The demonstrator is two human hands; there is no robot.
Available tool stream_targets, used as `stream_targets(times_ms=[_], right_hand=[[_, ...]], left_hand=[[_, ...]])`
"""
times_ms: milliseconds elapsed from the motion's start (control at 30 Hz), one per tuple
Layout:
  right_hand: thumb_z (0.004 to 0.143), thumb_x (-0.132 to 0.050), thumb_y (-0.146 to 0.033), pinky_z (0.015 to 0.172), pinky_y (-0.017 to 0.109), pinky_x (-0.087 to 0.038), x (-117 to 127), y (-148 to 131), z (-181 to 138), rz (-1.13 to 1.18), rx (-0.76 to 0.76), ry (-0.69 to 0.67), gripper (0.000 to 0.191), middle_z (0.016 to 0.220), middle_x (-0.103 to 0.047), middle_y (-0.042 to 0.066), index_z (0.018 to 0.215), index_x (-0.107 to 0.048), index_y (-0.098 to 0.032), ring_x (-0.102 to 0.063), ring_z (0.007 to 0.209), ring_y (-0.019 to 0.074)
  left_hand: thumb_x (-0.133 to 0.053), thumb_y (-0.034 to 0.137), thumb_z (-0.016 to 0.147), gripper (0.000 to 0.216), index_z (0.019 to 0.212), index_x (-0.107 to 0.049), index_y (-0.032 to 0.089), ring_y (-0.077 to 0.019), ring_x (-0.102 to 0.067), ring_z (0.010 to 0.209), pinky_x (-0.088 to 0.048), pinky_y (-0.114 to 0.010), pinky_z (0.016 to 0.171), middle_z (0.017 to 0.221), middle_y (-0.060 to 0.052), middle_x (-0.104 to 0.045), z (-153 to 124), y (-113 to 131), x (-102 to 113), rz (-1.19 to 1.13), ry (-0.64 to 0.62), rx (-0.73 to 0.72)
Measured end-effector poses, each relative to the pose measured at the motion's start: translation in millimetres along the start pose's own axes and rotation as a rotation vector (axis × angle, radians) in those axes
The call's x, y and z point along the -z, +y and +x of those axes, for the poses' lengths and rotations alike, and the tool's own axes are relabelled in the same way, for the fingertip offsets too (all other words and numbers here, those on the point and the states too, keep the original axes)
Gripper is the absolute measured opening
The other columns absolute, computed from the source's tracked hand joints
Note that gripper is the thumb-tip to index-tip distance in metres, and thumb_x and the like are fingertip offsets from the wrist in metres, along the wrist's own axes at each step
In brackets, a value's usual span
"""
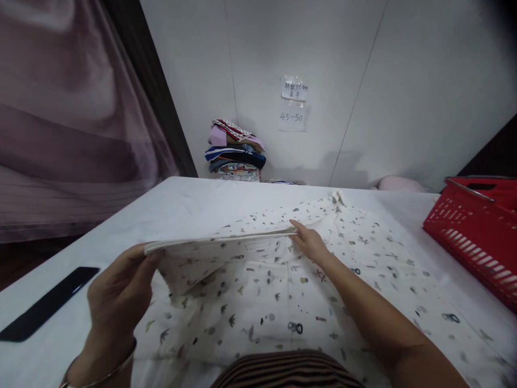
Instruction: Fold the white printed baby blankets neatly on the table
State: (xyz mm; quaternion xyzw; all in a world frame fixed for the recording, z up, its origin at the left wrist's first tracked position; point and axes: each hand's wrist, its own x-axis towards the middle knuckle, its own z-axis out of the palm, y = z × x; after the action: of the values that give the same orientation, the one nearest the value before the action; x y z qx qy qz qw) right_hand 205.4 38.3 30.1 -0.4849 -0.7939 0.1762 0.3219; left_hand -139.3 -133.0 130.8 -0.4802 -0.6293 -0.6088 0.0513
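Note:
A white cloth [274, 302] printed with small dark and coloured figures lies spread over the table. My left hand [125, 285] pinches one end of its edge, lifted off the table at the left. Farther along that edge, my right hand [309, 242] grips it near the middle of the cloth. Between both hands the edge is drawn nearly straight, and the fabric hangs below it in folds. At the far end, a bunched corner of the cloth sticks up a little.
The white table [181, 205] reaches the wall. A black flat object [48, 304] lies at the left, and a red plastic basket [476, 231] stands at the right. Behind the table are a stack of folded fabrics [236, 153] and paper signs [293, 117]. A pinkish curtain [68, 124] hangs left.

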Motion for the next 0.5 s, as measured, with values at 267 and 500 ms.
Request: stream_targets(times_ms=[267, 500], right_hand=[[0.081, -0.057, -0.026, 0.063, 0.029, -0.045, 2.8, -8.9, 7.6, 0.066, -0.094, -0.107, 0.049, 0.080, -0.070, 0.000, 0.130, -0.051, -0.028, -0.062, 0.070, 0.0194], [0.082, -0.055, -0.031, 0.057, 0.026, -0.039, 8.3, -4.8, 10.8, 0.050, -0.092, -0.094, 0.024, 0.073, -0.066, -0.001, 0.104, -0.062, -0.025, -0.057, 0.063, 0.0169]], left_hand=[[-0.071, 0.031, 0.071, 0.019, 0.090, -0.070, 0.027, -0.0176, -0.064, 0.082, -0.052, -0.032, 0.084, 0.086, 0.004, -0.070, -5.5, 9.5, 5.2, -0.029, 0.039, 0.030], [-0.072, 0.034, 0.070, 0.022, 0.090, -0.071, 0.024, -0.0172, -0.064, 0.082, -0.052, -0.031, 0.083, 0.087, 0.002, -0.071, -4.9, 2.1, 2.9, -0.049, 0.044, 0.009]])
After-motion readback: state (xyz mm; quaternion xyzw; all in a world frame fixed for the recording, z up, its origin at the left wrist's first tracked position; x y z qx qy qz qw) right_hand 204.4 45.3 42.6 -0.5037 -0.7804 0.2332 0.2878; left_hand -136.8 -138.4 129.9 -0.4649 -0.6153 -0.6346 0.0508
